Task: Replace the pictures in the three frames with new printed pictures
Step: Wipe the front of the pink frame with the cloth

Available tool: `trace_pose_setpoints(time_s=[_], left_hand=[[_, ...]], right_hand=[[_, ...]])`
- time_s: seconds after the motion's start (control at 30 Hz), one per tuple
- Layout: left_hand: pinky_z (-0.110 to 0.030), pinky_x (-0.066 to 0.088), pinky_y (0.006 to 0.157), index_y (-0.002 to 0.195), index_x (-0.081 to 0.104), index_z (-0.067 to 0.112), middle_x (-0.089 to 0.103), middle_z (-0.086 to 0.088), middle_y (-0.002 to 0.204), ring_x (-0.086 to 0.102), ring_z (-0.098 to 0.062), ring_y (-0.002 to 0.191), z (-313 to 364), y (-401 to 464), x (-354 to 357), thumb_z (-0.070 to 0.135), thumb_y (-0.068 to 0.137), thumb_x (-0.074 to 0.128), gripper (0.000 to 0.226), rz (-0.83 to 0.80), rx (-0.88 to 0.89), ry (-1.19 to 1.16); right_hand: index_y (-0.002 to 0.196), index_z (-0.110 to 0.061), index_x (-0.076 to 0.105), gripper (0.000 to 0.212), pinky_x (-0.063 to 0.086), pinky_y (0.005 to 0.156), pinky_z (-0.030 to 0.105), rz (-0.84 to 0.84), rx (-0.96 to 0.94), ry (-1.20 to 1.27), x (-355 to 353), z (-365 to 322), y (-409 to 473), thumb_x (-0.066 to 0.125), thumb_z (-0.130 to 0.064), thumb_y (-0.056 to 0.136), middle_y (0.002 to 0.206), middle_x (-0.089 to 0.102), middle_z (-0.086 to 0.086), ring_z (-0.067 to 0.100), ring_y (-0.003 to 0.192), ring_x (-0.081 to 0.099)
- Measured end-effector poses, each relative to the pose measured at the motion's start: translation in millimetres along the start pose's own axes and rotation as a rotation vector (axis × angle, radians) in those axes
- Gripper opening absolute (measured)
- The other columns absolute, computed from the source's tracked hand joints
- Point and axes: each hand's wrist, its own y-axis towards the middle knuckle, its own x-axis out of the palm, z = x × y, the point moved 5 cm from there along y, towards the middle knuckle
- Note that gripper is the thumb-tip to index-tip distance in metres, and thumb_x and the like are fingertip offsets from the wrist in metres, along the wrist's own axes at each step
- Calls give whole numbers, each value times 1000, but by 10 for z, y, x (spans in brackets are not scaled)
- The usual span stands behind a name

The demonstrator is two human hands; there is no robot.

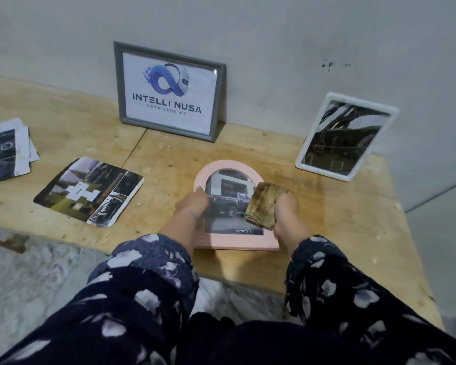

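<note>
A pink arched frame (234, 242) lies flat near the table's front edge, showing a picture of a dark pickup truck. My left hand (194, 204) grips its left side. My right hand (287, 210) holds a folded brownish cloth (263, 204) against the frame's right half. A grey frame (121, 83) with a logo print leans on the wall behind. A white frame (350, 101) with a dark picture leans on the wall at the right. A loose printed picture (90, 192) lies flat to the left.
More loose prints (7, 148) are piled at the far left of the wooden table (340, 219). The wall runs close behind the frames. The table's front edge drops to a mottled floor (37, 272).
</note>
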Motion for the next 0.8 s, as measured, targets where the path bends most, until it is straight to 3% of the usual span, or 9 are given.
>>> trace_pose_setpoints(time_s=[0.07, 0.13, 0.3, 0.4, 0.57, 0.63, 0.7, 0.8], left_hand=[[-47, 44, 101, 131, 50, 4, 55, -21, 126, 53, -39, 114, -82, 117, -100, 55, 88, 21, 72, 18, -28, -117], [-42, 44, 100, 130, 49, 2, 57, -20, 124, 54, -38, 113, -117, 36, -323, 42, 97, 24, 57, 87, -14, -222], [-33, 39, 78, 115, 54, 0, 57, -16, 105, 51, -28, 90, -359, -81, -998, 25, 103, 25, 40, 326, 53, -351], [-37, 43, 83, 110, 54, 3, 56, -17, 105, 51, -28, 91, -615, -52, -1482, 25, 102, 28, 35, 457, 14, -436], [-35, 38, 79, 109, 57, 2, 55, -15, 102, 49, -27, 89, -1051, 106, -2320, 27, 100, 30, 38, 662, -12, -497], [-34, 37, 77, 103, 58, 2, 56, -14, 98, 49, -27, 87, -1135, 189, -2614, 27, 99, 31, 37, 701, -1, -498], [-33, 34, 73, 95, 56, 3, 54, -13, 91, 47, -27, 83, -1180, 346, -2907, 24, 98, 32, 32, 716, -1, -520], [-34, 33, 70, 82, 53, 7, 49, -8, 76, 45, -25, 77, -1202, 595, -3213, 22, 95, 35, 27, 703, -1, -578]], right_hand=[[117, -18, 60, 38, 54, 63, 31, -32, -14, 6, 99, -97, 21, 33, -21, 92, 107, 66, 9, 31, 91, 64], [113, -15, 61, 33, 54, 61, 31, -76, 0, 10, 282, -150, 18, 34, -20, 94, 105, 66, 9, 28, 84, 64], [102, -12, 60, 25, 53, 57, 29, -229, 24, -44, 976, -225, -163, 39, -23, 99, 101, 67, 10, 24, 77, 64], [90, -12, 57, 25, 49, 55, 30, -336, 36, -73, 1460, -279, -342, 37, -23, 101, 84, 62, 7, 20, 70, 59], [106, -13, 55, 29, 49, 64, 33, -398, 31, -163, 2268, -315, -531, 29, -23, 103, 87, 60, 9, 23, 71, 56], [118, -11, 54, 32, 53, 70, 34, -396, -23, -204, 2584, -339, -512, 30, -21, 100, 106, 63, 11, 27, 83, 61], [135, -15, 46, 42, 52, 87, 44, -365, -78, -239, 2902, -350, -467, 28, -17, 97, 123, 58, 13, 32, 101, 59], [139, -16, 42, 45, 50, 91, 44, -340, -151, -281, 3238, -343, -404, 28, -10, 96, 124, 55, 13, 33, 107, 56]])
